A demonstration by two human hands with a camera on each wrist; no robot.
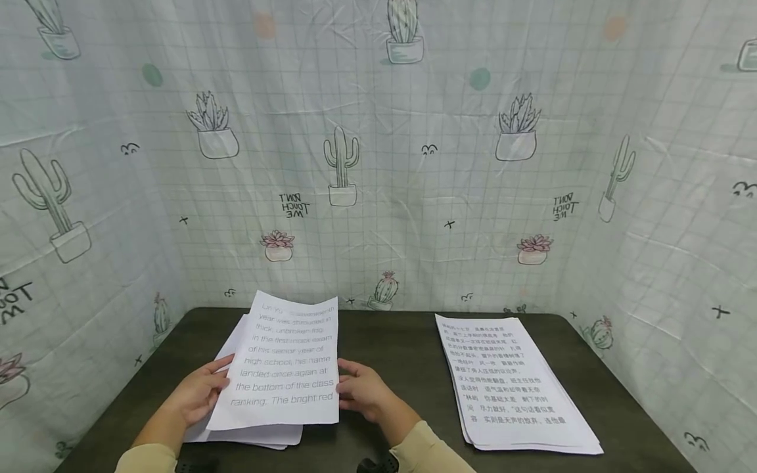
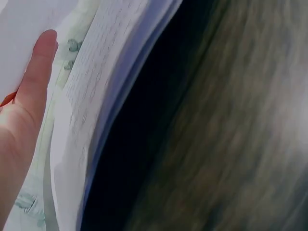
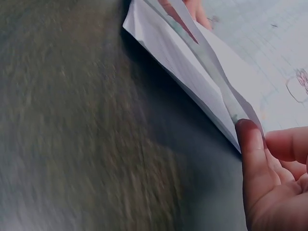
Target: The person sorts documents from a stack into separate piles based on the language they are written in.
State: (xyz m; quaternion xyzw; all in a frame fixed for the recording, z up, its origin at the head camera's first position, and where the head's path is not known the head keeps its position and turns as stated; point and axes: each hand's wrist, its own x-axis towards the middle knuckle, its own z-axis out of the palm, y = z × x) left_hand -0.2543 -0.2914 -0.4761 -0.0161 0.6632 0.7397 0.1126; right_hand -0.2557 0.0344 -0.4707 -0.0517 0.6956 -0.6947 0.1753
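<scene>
A sheet of paper [image 1: 284, 361] with large printed English text is raised and tilted above a left paper stack [image 1: 266, 435]. At its left edge, my left hand [image 1: 198, 394] grips the sheet; in the left wrist view the thumb of the left hand [image 2: 29, 106] lies along the paper. My right hand [image 1: 368, 393] pinches the opposite edge, and in the right wrist view the right hand [image 3: 274, 173] has thumb and fingers on either side of that edge. The sheet covers most of the stack beneath.
Another paper stack [image 1: 508, 381], printed with Chinese characters, lies on the right of the dark table [image 1: 393, 341]. Its sheets are slightly fanned. A curtain [image 1: 390, 243] with cactus drawings hangs behind and along both sides.
</scene>
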